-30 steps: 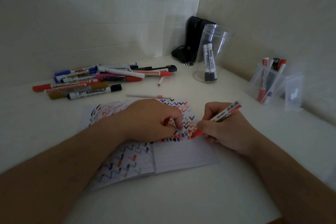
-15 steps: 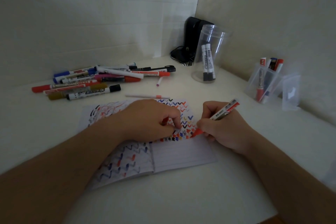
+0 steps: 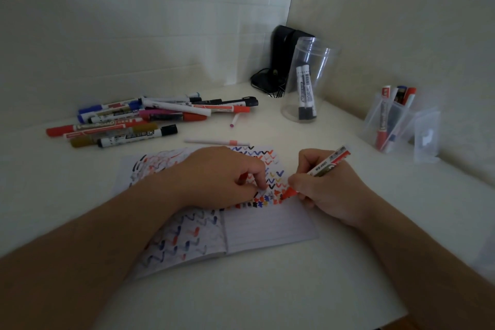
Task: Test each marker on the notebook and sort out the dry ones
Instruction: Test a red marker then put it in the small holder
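While both forearms reach in from the near edge of the white table [image 3: 267, 289], the open notebook [image 3: 267, 225] lies flat between them, its pages covered with coloured zigzags and ticks. The left hand [image 3: 222, 177] rests on the page with fingers curled, a small red cap [image 3: 243, 177] tucked in its grip. Just beside it, the right hand [image 3: 329, 190] grips a red marker [image 3: 318, 171] like a pen, its tip touching the paper at a row of small blots. Beyond the notebook a thin pen [image 3: 217, 141] lies alone. Farther back on the left sits a loose pile of markers [image 3: 150, 118]. At far right, a clear jar [image 3: 308, 80] holds two markers upright, and a clear plastic holder [image 3: 393, 126] by the wall holds several more.
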